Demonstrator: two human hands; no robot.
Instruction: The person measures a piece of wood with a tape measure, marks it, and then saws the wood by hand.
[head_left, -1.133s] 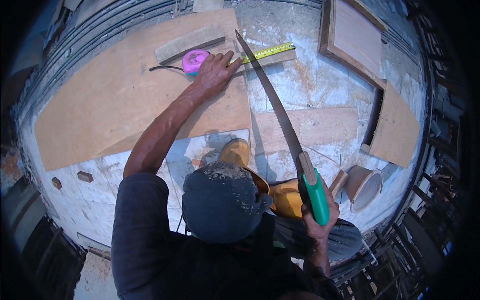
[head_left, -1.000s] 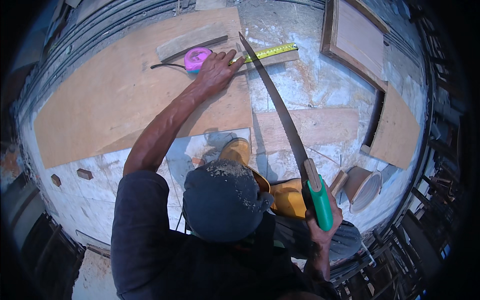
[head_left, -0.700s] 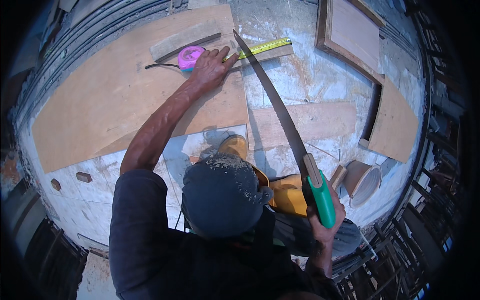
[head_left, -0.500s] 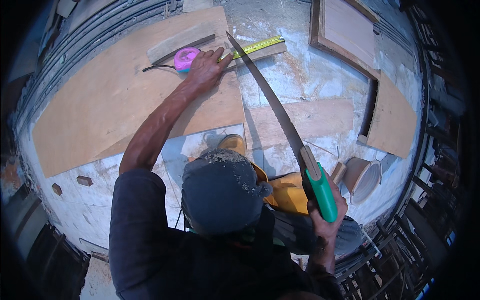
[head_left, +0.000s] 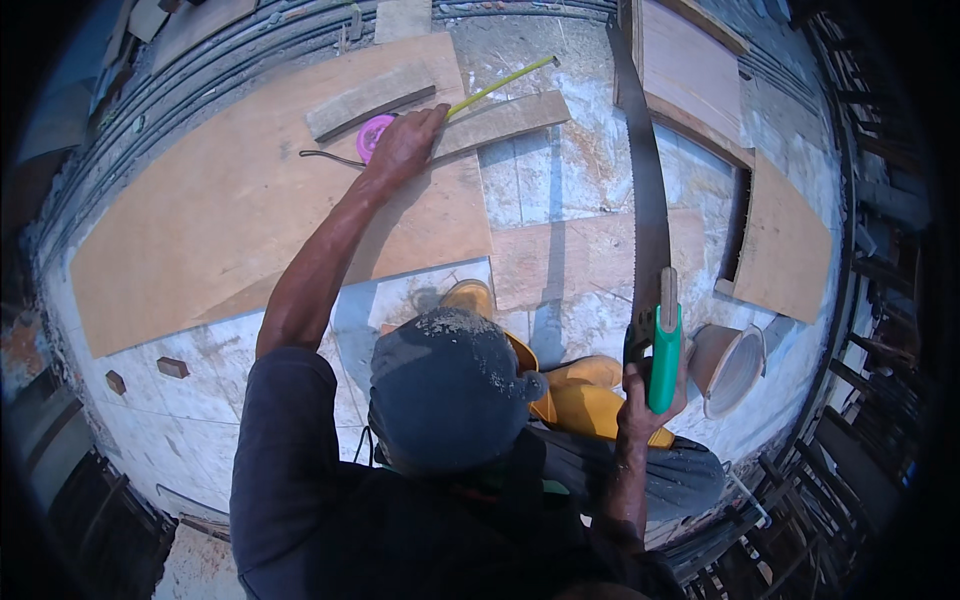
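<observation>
My left hand (head_left: 408, 142) is closed around a pink tape measure (head_left: 374, 136). Its yellow blade (head_left: 500, 87) sticks out to the right, raised over a narrow wooden strip (head_left: 512, 118). That strip lies partly on a large plywood sheet (head_left: 230, 200) and juts past its right edge. Another short wooden piece (head_left: 375, 98) rests just beyond the tape case, whose dark cord trails left. In my right hand (head_left: 640, 408) is a handsaw (head_left: 650, 200), gripped by its green handle, the long toothed blade pointing away from me and touching no strip.
A flat board (head_left: 600, 255) lies on the pale floor in the middle. Wooden frame pieces (head_left: 700, 130) stand at the far right, near a bucket (head_left: 728, 370) on its side. Two small blocks (head_left: 172, 367) are at the left. Long dark rods (head_left: 200, 75) run along the far edge.
The saw has swung right and more upright, away from the wooden strip. The tape's yellow blade has tilted up off the strip, with the tape case still in my left hand.
</observation>
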